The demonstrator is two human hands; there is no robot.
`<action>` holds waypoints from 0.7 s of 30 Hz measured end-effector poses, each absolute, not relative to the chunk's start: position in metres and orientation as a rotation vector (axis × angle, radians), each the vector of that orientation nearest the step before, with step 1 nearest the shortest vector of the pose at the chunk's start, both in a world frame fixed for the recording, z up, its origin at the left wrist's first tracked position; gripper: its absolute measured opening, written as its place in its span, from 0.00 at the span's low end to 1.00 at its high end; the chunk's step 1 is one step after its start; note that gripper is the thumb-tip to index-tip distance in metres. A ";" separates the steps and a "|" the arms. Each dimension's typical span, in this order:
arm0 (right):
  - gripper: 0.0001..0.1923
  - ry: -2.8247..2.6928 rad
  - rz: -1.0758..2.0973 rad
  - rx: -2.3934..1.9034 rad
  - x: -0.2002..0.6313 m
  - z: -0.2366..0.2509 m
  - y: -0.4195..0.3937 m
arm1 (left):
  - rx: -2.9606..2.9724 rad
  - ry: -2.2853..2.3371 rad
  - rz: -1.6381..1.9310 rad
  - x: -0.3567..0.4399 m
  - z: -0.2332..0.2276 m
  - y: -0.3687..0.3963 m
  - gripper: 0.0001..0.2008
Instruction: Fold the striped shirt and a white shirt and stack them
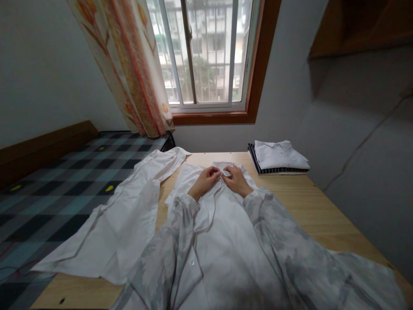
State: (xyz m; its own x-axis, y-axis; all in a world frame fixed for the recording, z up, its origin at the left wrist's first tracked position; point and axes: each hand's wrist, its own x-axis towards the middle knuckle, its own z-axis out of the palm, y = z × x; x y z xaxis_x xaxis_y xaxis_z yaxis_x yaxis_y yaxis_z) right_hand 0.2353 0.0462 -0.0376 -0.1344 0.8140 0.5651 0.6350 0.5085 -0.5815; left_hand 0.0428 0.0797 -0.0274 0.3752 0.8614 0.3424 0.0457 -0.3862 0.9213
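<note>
A white shirt lies spread on the wooden table, its collar end toward the window and its front placket running toward me. Both hands meet at the collar. My left hand pinches the cloth there between thumb and fingers. Close beside it, my right hand grips the other side of the collar, a bit of white cloth showing between its fingers. Whether a button sits between the fingertips is too small to tell. A small button shows lower down on the front.
Another white shirt lies at the left, partly over the checked bed. At the table's far right sits a folded stack with a white shirt on top of striped cloth. A curtain hangs by the window; a wooden shelf juts out upper right.
</note>
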 end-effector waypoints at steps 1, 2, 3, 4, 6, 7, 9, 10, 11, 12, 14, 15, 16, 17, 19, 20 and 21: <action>0.05 -1.855 0.250 -1.202 0.235 -0.037 0.046 | 1.727 0.800 1.118 0.043 -0.026 0.079 0.19; 0.05 -1.857 0.253 -1.199 0.236 -0.036 0.046 | 1.733 0.801 1.109 0.042 -0.025 0.078 0.19; 0.06 -1.858 0.257 -1.196 0.236 -0.036 0.046 | 1.742 0.807 1.104 0.042 -0.024 0.077 0.19; 0.06 -1.855 0.263 -1.192 0.236 -0.035 0.046 | 1.752 0.817 1.104 0.042 -0.023 0.076 0.18; 0.05 -1.843 0.288 -1.183 0.237 -0.033 0.047 | 1.762 0.843 1.110 0.042 -0.020 0.074 0.18; 0.05 -1.836 0.309 -1.175 0.237 -0.032 0.047 | 1.762 0.853 1.115 0.042 -0.019 0.073 0.18; 0.05 -1.819 0.368 -1.151 0.238 -0.030 0.047 | 1.756 0.863 1.123 0.043 -0.017 0.071 0.18; 0.05 -1.810 0.402 -1.138 0.239 -0.030 0.047 | 1.752 0.861 1.127 0.043 -0.016 0.070 0.17; 0.05 -1.798 0.437 -1.125 0.239 -0.029 0.047 | 1.747 0.856 1.131 0.044 -0.015 0.070 0.17; 0.06 -1.783 0.472 -1.114 0.240 -0.029 0.047 | 1.742 0.849 1.136 0.044 -0.014 0.069 0.17; 0.07 -1.748 0.541 -1.090 0.241 -0.029 0.047 | 1.736 0.832 1.144 0.044 -0.013 0.069 0.16; 0.07 -1.731 0.573 -1.076 0.242 -0.029 0.047 | 1.736 0.827 1.148 0.044 -0.012 0.069 0.16; 0.08 -1.716 0.603 -1.062 0.242 -0.030 0.047 | 1.738 0.825 1.153 0.044 -0.012 0.068 0.16; 0.09 -1.704 0.626 -1.051 0.242 -0.031 0.048 | 1.743 0.822 1.155 0.044 -0.012 0.069 0.17; 0.10 -1.685 0.649 -1.046 0.242 -0.032 0.049 | 1.755 0.811 1.142 0.045 -0.012 0.069 0.19; 0.11 -1.675 0.649 -1.048 0.241 -0.033 0.050 | 1.760 0.810 1.136 0.045 -0.012 0.069 0.20; 0.12 -1.666 0.645 -1.048 0.241 -0.033 0.050 | 1.766 0.817 1.137 0.046 -0.013 0.069 0.21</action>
State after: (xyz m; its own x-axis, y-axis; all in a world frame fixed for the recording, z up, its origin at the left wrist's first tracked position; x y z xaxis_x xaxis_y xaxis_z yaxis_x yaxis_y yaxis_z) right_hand 0.2407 0.0501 -0.0331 -0.1012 0.8754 0.4727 0.3289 0.4779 -0.8145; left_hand 0.0455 0.0695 -0.0127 0.3709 0.8546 0.3635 0.0718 -0.4167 0.9062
